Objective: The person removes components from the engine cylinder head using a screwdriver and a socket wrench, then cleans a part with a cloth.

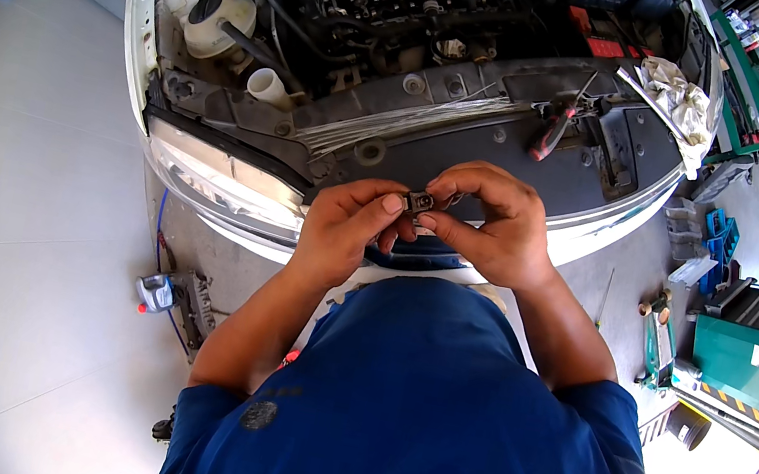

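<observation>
Over the front edge of a car's open engine bay, my left hand [348, 223] and my right hand [496, 219] meet. Between them is a small dark part [420, 203] with a hollow or ring-shaped face; its exact kind I cannot make out. Thumb and fingers of my left hand pinch its left side. My right thumb and fingertips close on its right side. Just beyond my hands lies a bundle of thin pale rods or wires [399, 124] on the black front panel [453, 164]. Red-handled pliers [552, 133] rest farther right on that panel.
The engine [409, 9] lies exposed at the back. A white reservoir [219, 26] and an open white filler neck [269, 88] stand at left. A crumpled cloth [673, 96] sits on the right fender. On the floor are a green floor jack [657, 342] and a green tool cabinet [736, 346].
</observation>
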`<state>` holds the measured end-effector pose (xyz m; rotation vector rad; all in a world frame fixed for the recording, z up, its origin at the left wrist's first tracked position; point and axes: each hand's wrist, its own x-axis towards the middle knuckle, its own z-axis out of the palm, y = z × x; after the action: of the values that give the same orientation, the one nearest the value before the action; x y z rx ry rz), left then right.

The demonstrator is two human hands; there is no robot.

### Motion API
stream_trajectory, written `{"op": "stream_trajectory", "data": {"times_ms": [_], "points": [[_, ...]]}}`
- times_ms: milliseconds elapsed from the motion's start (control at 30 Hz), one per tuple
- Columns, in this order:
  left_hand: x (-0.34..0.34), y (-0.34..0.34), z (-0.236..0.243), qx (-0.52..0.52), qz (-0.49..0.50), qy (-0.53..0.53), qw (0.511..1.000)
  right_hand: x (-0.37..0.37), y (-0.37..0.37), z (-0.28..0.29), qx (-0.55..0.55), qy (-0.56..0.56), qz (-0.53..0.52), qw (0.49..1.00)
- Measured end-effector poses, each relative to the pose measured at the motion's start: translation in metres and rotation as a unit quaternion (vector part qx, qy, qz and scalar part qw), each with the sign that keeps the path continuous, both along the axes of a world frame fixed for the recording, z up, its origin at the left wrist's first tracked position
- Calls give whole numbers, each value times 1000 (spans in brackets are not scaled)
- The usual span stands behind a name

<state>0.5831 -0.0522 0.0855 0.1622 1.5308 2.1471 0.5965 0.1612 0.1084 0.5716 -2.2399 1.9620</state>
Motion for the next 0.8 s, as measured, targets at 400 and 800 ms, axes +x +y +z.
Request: {"op": "stream_trajectory", "data": {"times_ms": [400,800], "points": [[-6,1,5,-44,-9,31,999,-9,8,-7,-35,-19,34,999],[-13,1,7,-79,-28,22,996,-9,11,-10,-66,-156,71,983]]}}
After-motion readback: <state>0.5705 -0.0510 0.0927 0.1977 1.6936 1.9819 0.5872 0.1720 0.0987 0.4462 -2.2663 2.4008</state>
